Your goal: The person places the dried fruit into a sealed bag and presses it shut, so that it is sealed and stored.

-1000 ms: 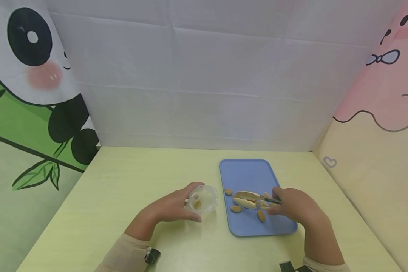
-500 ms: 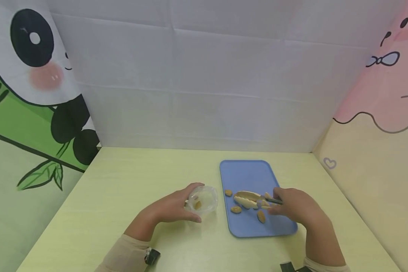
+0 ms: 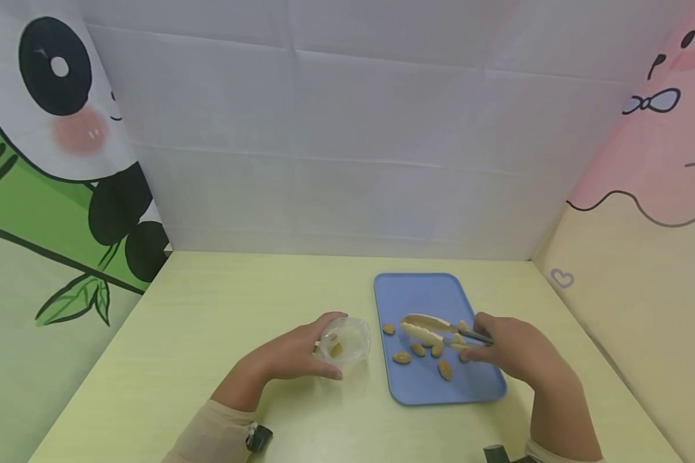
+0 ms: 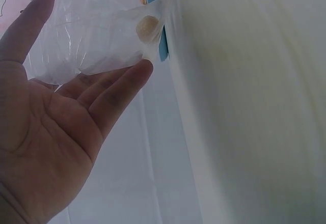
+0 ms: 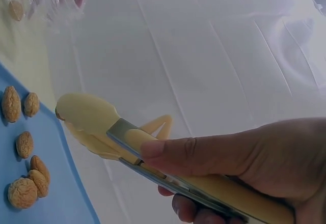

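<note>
In the head view, my left hand [image 3: 292, 350] grips a clear plastic cup [image 3: 356, 334] left of the blue tray [image 3: 419, 292]. Through the cup's wall shows a brown wrinkled nut [image 4: 147, 29], near its bottom in the left wrist view. My right hand [image 3: 515, 350] holds a pair of tongs [image 3: 425, 320] with cream scalloped heads, thumb on one arm and fingers on the other. The heads are nearly together, and a sliver of brown shows at their tip in the right wrist view. Several brown nuts [image 3: 444, 369] lie on the tray below them.
The tray stands on a pale yellow table [image 3: 220, 296], right of its middle. A white sheet [image 3: 347, 141] closes off the back. Cartoon-printed panels [image 3: 643, 257] flank both sides.
My right hand has raised the tongs off the nuts and drawn them slightly right, uncovering nuts beneath. My left hand and the cup stay in place.
</note>
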Demonstrator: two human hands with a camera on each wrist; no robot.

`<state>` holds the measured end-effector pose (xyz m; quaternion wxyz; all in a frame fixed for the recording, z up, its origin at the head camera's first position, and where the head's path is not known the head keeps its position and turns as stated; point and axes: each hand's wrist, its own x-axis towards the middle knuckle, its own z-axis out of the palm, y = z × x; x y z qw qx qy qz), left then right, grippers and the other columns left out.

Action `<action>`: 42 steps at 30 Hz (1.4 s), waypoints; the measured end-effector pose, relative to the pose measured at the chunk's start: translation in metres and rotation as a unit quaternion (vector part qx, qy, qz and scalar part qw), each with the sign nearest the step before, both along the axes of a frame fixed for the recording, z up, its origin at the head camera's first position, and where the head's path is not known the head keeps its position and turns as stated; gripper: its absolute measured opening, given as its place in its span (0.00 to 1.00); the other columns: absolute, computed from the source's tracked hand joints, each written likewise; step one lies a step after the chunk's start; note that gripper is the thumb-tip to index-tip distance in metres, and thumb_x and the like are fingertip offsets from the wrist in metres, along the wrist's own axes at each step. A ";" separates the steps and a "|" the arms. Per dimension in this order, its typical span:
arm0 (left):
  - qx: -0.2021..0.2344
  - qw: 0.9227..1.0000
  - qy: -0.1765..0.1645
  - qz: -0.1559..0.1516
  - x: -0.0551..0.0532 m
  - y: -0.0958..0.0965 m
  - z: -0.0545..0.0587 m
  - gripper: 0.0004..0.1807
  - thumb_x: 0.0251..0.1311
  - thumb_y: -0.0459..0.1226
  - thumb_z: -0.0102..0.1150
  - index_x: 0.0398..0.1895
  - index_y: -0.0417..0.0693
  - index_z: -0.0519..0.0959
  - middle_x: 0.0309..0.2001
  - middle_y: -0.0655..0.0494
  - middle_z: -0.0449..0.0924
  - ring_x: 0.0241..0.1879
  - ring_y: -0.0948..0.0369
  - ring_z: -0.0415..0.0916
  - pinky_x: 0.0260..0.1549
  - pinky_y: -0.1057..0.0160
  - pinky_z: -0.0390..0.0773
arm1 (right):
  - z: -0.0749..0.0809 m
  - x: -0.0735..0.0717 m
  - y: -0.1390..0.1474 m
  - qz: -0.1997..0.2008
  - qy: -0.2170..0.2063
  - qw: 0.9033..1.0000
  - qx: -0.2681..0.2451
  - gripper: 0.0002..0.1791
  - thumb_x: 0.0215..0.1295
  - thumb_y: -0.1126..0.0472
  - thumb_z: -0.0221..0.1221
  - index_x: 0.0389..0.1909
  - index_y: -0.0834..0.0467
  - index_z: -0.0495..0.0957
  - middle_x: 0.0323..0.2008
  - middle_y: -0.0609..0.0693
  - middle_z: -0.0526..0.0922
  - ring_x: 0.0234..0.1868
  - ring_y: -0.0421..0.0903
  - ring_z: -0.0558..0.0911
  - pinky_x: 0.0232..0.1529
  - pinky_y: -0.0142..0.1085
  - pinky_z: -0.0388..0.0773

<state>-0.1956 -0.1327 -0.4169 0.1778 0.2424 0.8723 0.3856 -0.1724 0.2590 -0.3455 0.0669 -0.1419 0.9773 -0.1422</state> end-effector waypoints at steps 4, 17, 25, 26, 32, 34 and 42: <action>0.000 1.000 0.001 0.001 -0.001 -0.001 -0.002 0.53 0.47 0.55 0.74 0.73 0.74 0.52 0.59 0.52 0.72 0.50 0.57 0.72 0.47 0.51 0.75 | 0.002 0.003 0.002 -0.003 0.018 1.000 -0.004 0.29 0.47 0.26 0.61 0.30 0.47 0.70 0.21 0.41 0.70 0.26 0.42 0.68 0.28 0.37 0.64; -0.004 1.000 0.008 0.002 -0.005 0.000 -0.009 0.53 0.46 0.56 0.74 0.74 0.73 0.52 0.59 0.54 0.73 0.51 0.58 0.73 0.49 0.52 0.75 | 0.010 0.008 0.006 0.001 0.093 0.996 -0.011 0.19 0.57 0.37 0.64 0.33 0.46 0.73 0.20 0.39 0.69 0.23 0.39 0.67 0.25 0.36 0.62; -0.003 1.000 0.012 0.001 -0.006 0.003 -0.010 0.53 0.47 0.55 0.75 0.74 0.73 0.51 0.60 0.54 0.73 0.51 0.58 0.73 0.50 0.52 0.75 | 0.017 0.016 0.003 0.000 0.137 0.990 -0.018 0.19 0.58 0.34 0.62 0.32 0.43 0.71 0.19 0.38 0.66 0.21 0.36 0.65 0.24 0.33 0.60; -0.002 1.000 0.012 0.000 -0.005 0.002 -0.010 0.53 0.47 0.55 0.75 0.74 0.73 0.51 0.60 0.53 0.73 0.51 0.58 0.73 0.50 0.52 0.75 | 0.019 0.017 0.003 0.000 0.141 0.990 -0.018 0.19 0.58 0.33 0.61 0.32 0.43 0.71 0.19 0.38 0.65 0.21 0.36 0.64 0.24 0.33 0.60; -0.007 1.000 0.007 0.000 -0.004 0.001 -0.007 0.54 0.47 0.55 0.74 0.75 0.69 0.51 0.61 0.54 0.72 0.53 0.58 0.73 0.51 0.51 0.75 | 0.028 0.026 -0.005 0.003 0.162 0.986 -0.027 0.16 0.59 0.35 0.62 0.33 0.40 0.72 0.19 0.36 0.64 0.20 0.33 0.63 0.23 0.31 0.60; -0.008 1.000 0.007 0.001 -0.004 0.000 -0.006 0.54 0.47 0.55 0.74 0.74 0.72 0.51 0.61 0.54 0.72 0.53 0.58 0.73 0.50 0.51 0.75 | 0.030 0.030 -0.009 0.008 0.169 0.985 -0.033 0.15 0.59 0.36 0.63 0.32 0.40 0.72 0.19 0.35 0.64 0.20 0.32 0.64 0.23 0.30 0.60; -0.006 1.000 -0.001 0.001 0.000 -0.002 -0.001 0.54 0.48 0.55 0.74 0.75 0.72 0.50 0.62 0.54 0.71 0.54 0.58 0.72 0.52 0.51 0.75 | 0.032 0.037 -0.023 0.038 0.194 0.979 -0.054 0.16 0.57 0.42 0.67 0.29 0.41 0.70 0.18 0.32 0.64 0.18 0.30 0.62 0.22 0.29 0.61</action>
